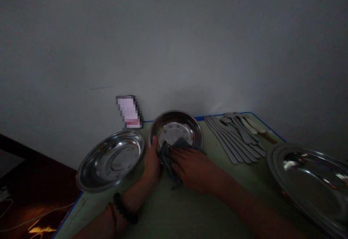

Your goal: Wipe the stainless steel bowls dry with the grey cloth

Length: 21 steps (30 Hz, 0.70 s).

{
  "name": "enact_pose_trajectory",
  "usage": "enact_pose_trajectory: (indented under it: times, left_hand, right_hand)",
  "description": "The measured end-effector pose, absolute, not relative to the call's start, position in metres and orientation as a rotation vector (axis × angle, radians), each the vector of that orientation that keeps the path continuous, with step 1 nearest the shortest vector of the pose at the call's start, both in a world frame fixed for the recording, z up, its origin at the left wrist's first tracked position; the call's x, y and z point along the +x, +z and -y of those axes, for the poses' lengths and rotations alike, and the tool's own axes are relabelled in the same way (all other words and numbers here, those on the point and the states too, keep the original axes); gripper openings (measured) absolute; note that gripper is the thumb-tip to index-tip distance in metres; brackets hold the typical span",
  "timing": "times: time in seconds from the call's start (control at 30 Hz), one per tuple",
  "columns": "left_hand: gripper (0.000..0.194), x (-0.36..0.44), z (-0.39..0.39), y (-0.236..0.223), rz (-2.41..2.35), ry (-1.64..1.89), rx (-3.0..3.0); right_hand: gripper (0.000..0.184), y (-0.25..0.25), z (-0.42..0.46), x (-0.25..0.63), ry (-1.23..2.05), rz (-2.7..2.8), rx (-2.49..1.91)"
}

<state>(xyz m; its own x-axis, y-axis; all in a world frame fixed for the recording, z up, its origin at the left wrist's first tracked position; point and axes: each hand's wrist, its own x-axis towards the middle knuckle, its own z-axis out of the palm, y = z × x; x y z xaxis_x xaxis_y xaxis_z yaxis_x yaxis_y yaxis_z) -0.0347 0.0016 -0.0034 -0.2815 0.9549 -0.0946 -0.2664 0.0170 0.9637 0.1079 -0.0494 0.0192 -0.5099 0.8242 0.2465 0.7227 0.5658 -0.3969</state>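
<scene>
A round steel bowl (174, 131) is tilted up near the wall, its shiny inside facing me. My left hand (152, 161) grips its left rim, with the thumb up along the edge and the other fingers hidden behind. A dark grey cloth (168, 168) lies over the lower front of the bowl. Fairly flat, with fingers together, my right hand (191, 164) holds the cloth against the bowl's near side. Part of the cloth hangs down between my hands.
Another steel bowl (94, 170) stands left on the green table (174, 219). A phone (129, 112) leans at the wall. Several table knives (228, 144) lie right, beside spoons and other cutlery (241, 128). Large steel plates (312, 181) sit far right. A cable (40, 217) runs lower left.
</scene>
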Motion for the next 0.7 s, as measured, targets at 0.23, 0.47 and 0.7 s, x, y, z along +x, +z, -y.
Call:
enact_pose_trajectory:
  times: [0.23,0.47,0.7]
  left_hand:
    - [0.049,-0.031,0.0,0.003,-1.221,1.462,0.801]
    - [0.055,-0.028,0.011,0.011,-1.217,1.507,1.256]
    - [0.067,-0.027,0.01,0.012,-1.253,1.469,1.324]
  right_hand:
    - [0.045,0.006,0.047,0.124,0.073,2.259,-1.53]
    - [0.05,-0.011,0.026,0.135,-0.1,2.1,-1.597]
    - [0.052,-0.014,0.004,0.126,-0.114,2.047,-1.57]
